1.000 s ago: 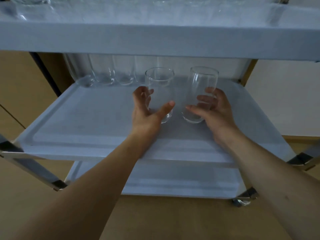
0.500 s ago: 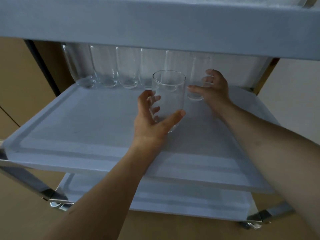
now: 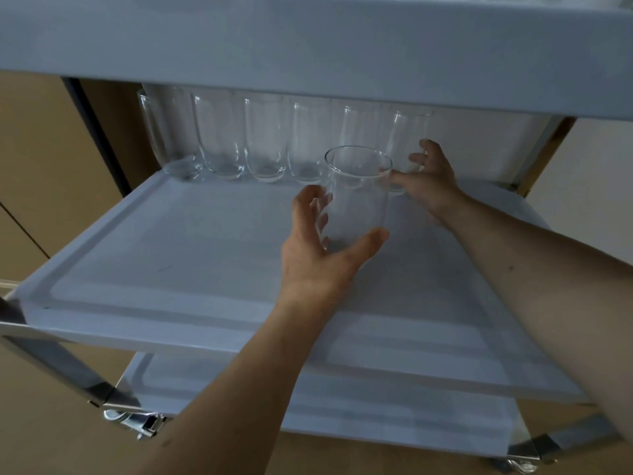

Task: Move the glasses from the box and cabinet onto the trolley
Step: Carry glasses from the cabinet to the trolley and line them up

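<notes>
l hand [image 3: 317, 258] grips upright glass [image 3: 356, 197], mouth up; r hand [image 3: 430, 181] fingers round back-row glass [image 3: 409, 145] on trolley shelf [image 3: 171, 255].

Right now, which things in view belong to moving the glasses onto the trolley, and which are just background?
Job:
- left hand gripping a glass
- right hand on the glass at the row's right end
- row of glasses at the back
- trolley's middle shelf

Background:
- top shelf
- bottom shelf
- castor
- wooden floor

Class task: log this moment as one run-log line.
left hand: holds glass | right hand: sets end glass into row | shelf: middle
</notes>
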Demonstrator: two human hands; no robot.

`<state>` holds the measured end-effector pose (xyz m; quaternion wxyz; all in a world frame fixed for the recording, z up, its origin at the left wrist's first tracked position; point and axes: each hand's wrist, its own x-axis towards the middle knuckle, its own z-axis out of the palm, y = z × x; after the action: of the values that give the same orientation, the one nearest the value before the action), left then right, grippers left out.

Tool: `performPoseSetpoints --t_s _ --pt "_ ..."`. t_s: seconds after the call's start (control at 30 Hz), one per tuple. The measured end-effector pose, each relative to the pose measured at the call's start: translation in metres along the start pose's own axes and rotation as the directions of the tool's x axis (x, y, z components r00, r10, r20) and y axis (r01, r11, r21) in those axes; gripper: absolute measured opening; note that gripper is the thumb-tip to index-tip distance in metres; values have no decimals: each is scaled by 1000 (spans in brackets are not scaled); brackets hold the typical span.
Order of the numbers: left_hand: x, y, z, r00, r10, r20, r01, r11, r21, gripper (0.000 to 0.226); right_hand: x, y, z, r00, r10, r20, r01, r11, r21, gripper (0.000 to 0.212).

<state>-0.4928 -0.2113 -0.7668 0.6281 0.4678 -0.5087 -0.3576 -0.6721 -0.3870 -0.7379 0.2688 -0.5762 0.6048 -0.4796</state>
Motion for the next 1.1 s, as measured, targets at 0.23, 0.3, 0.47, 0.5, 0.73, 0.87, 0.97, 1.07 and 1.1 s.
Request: performPoseSetpoints --t_s 0.23,0.3,0.47,0.5,0.73,0.87,0.97,1.07,1.1 --pt "-3 8 0 1000 -20 21 19 999 28 89 -67 -21 -32 991 -3 -132 19 993 114 66" --pt "-3 9 0 999 -39 32 37 997 69 91 -96 -33 -36 999 -51 -5 50 952 303 48" --pt "-8 15 -2 994 -84 75 75 991 113 100 -154 -57 -26 945 -179 273 59 917 395 53" --pt "-9 15 -3 992 -94 90 81 988 135 101 -159 -59 -23 943 -177 282 69 933 354 61" --pt "-10 20 -3 978 -141 152 56 887 459 112 -155 -64 -41 980 -82 181 36 969 244 69" --pt "-10 16 0 969 -75 237 -84 799 596 85 -136 -57 -68 998 -45 51 35 984 172 76" --pt "-11 11 4 941 -93 324 -158 727 668 76 -113 -49 -84 998 -41 -38 45 993 108 78" --pt "-11 7 8 910 -125 396 -251 594 764 74 -87 -43 -90 994 -15 -109 24 996 87 82" --pt "-11 6 9 904 -139 403 -260 570 780 75 -79 -42 -90 993 -2 -122 12 996 85 84"
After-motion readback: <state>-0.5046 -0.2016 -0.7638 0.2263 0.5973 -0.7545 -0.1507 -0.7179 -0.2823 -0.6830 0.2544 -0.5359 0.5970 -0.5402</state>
